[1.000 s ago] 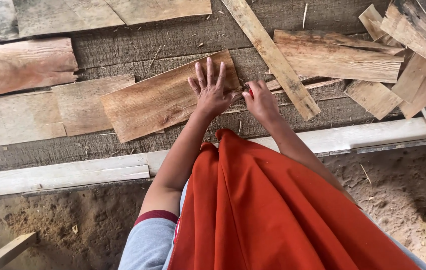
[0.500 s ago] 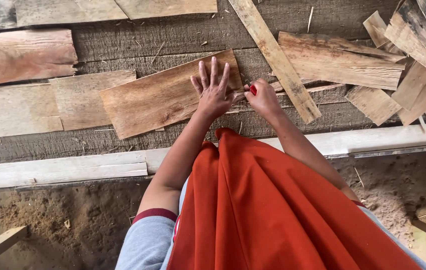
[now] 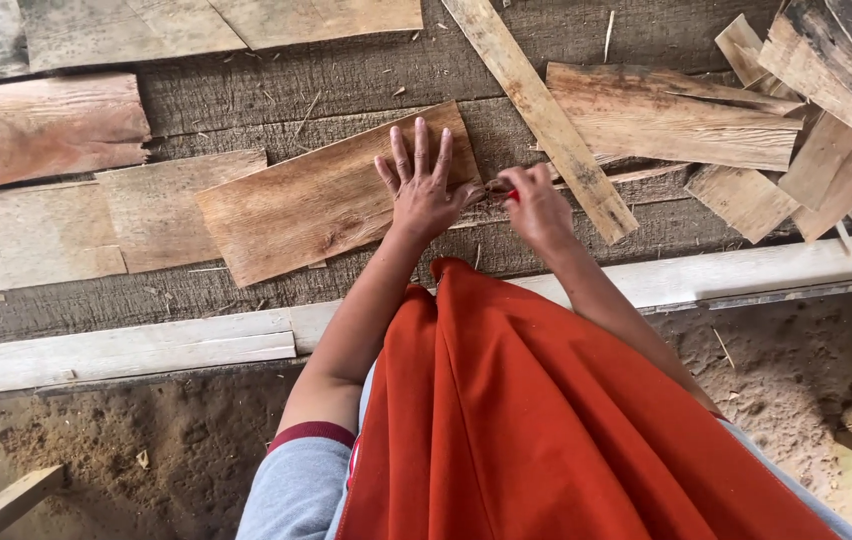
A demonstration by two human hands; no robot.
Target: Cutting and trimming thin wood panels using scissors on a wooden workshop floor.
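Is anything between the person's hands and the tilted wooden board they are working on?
Nothing visible. The left hand lies flat on the tilted brown wooden board, fingers spread. The right hand pinches a small red-tipped tool at the board's right edge.

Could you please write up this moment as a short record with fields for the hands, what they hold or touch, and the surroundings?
Left hand: flat, fingers spread, pressing on a wooden plank
Right hand: closed around a small red tool at the plank's right edge
Surface: weathered grey workbench
Nearby: long wooden strip lying diagonally, pile of offcuts at right
Clothing: orange cloth
Ground: sawdust-covered floor
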